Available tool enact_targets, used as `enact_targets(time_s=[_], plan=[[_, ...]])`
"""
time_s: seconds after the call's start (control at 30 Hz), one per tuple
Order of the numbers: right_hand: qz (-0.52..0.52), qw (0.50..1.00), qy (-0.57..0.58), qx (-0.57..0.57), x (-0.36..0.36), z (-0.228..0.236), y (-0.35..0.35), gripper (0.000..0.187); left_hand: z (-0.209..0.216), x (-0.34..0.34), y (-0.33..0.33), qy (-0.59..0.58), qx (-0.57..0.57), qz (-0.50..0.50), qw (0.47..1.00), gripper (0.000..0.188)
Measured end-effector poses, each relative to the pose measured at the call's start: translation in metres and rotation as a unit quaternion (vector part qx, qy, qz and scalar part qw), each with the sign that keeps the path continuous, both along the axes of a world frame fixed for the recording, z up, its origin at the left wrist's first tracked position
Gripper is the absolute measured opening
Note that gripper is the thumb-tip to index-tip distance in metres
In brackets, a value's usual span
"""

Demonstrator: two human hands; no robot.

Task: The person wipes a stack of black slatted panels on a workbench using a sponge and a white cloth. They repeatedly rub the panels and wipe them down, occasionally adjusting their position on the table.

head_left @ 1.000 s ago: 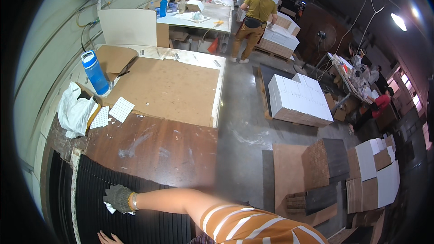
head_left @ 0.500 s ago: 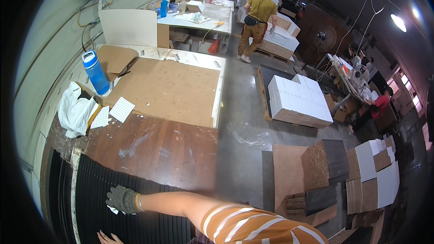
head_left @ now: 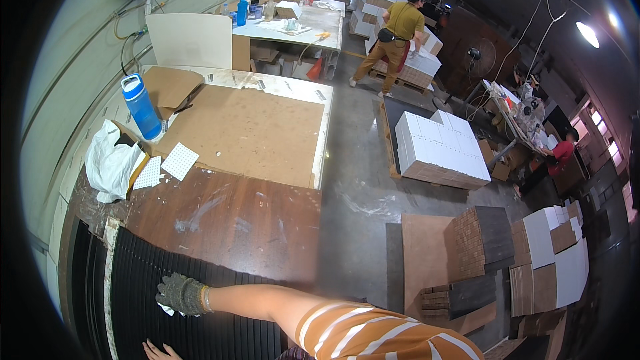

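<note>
My right hand (head_left: 181, 295), in a grey knit glove with a yellowish cuff, rests on a row of long black ribbed strips (head_left: 220, 317) lying side by side. Its fingers are curled over a small white wipe (head_left: 167, 309), cloth or paper, that pokes out beneath the glove. At the lower edge my left hand (head_left: 160, 351) is bare and only partly in view, its fingers stretched flat on the same strips. A pale, worn rail (head_left: 110, 287) runs along the strips' left side, with more dark strips beyond it.
Past the strips is a brown wood-grain tabletop (head_left: 227, 217), then a cardboard sheet (head_left: 250, 130). A blue bottle (head_left: 141, 108), a white plastic bag (head_left: 110, 163) and dotted sticker sheets (head_left: 179, 161) sit at left. Stacked white boxes (head_left: 440, 147) stand right; a co-worker (head_left: 400, 30) is farther off.
The co-worker in the background has shifted right and leans toward the stacked boxes. My hands and the strips show no visible change.
</note>
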State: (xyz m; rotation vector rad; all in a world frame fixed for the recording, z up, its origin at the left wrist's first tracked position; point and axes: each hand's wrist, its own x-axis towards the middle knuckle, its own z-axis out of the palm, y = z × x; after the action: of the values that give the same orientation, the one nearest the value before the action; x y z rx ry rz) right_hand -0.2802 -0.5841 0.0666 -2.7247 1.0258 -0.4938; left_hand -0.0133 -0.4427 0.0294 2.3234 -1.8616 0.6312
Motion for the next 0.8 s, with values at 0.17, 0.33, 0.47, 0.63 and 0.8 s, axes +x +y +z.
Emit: enact_targets(time_s=[0.17,0.33,0.47,0.63,0.8], plan=[[-0.001,1.0,-0.004,-0.001,0.0003,-0.0005,0.0005,0.038,0.0008,-0.0004,0.0,0.003,0.008,0.005,1.0,0.054],[-0.007,1.0,-0.006,-0.012,0.0028,-0.0053,-0.0002,0.037,0.0027,-0.0016,0.0003,0.012,0.005,-0.001,1.0,0.054],[-0.007,1.0,-0.015,-0.013,0.0036,-0.007,-0.0004,0.037,0.0036,-0.0022,0.0006,0.009,0.009,0.003,1.0,0.054],[-0.004,1.0,-0.007,-0.011,0.0023,-0.0039,0.0001,0.039,0.0041,-0.0026,0.001,0.008,0.015,0.007,1.0,0.054],[-0.004,1.0,0.0,-0.011,0.0012,-0.0014,0.0007,0.042,0.0038,-0.0017,0.0016,0.001,0.003,-0.004,1.0,0.054]])
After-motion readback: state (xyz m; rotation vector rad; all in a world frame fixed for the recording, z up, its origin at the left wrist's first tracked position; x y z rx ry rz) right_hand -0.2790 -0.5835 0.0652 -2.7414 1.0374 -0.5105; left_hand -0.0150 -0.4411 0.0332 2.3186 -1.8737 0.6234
